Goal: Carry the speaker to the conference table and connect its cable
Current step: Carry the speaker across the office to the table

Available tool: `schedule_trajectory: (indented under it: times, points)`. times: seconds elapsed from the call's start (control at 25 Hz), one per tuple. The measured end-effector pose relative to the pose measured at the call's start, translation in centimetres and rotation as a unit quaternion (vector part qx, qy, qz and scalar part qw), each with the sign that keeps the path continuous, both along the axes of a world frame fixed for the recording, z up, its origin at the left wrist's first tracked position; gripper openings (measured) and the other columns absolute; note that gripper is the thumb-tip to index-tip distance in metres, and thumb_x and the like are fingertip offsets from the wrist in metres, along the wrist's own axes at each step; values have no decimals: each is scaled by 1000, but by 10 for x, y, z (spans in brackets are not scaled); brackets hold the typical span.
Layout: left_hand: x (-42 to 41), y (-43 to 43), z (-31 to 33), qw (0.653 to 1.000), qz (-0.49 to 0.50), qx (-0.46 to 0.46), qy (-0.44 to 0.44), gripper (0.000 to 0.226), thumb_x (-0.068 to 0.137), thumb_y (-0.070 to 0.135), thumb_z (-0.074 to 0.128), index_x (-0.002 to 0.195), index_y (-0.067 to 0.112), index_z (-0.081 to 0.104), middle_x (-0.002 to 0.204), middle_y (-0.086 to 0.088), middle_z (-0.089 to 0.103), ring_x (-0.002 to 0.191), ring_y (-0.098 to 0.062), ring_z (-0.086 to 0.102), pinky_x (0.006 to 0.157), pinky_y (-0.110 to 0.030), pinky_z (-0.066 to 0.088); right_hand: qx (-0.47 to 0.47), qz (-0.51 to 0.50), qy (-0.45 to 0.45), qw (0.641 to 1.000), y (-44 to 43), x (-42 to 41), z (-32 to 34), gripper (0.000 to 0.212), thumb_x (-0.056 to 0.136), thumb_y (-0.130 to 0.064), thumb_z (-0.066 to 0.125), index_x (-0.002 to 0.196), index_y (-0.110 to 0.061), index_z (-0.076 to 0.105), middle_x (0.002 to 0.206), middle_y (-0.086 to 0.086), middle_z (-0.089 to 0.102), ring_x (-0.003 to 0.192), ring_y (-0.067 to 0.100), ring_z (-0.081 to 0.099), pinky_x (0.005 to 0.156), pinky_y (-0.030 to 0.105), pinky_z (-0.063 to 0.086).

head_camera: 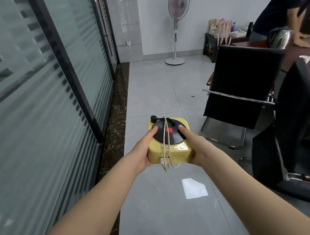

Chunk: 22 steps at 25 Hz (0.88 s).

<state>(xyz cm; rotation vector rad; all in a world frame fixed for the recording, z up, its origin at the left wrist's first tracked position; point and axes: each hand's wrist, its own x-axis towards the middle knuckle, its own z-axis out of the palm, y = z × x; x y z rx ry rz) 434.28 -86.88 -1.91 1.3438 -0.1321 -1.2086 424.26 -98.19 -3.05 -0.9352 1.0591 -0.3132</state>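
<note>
The speaker is a small yellow box shaped like a record player, with a black disc and red label on top. I hold it out in front of me above the tiled floor. My left hand grips its left side, thumb on the disc. My right hand grips its right side, thumb on the disc too. A white cable is draped over the top and hangs off the near edge with its plug dangling. The dark wooden conference table stands at the right, behind the chairs.
Two black office chairs line the table's near side on my right. A person leans over the table by a metal kettle. A frosted glass wall runs along my left. A standing fan is ahead.
</note>
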Motion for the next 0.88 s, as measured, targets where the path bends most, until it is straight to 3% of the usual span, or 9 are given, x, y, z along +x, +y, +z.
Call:
schedule_trajectory:
  times: [0.56,0.88]
  points:
    - [174,-184,4,999,30,-28,5,37,89,48,52,108,18,63,102,-7,71,94,-24,67,82,-40,54,4,45,-23,999,-199,191,-7,57,72,-48,72,113,-10,62,106,12,72,93,31,70,83,45,57]
    - [267,-253,4,998,54,-37,16,34,90,48,51,101,18,65,94,-6,72,88,-23,68,75,-38,54,7,71,-25,997,-272,289,-6,59,70,-48,73,114,-11,63,107,12,73,94,31,71,84,46,57]
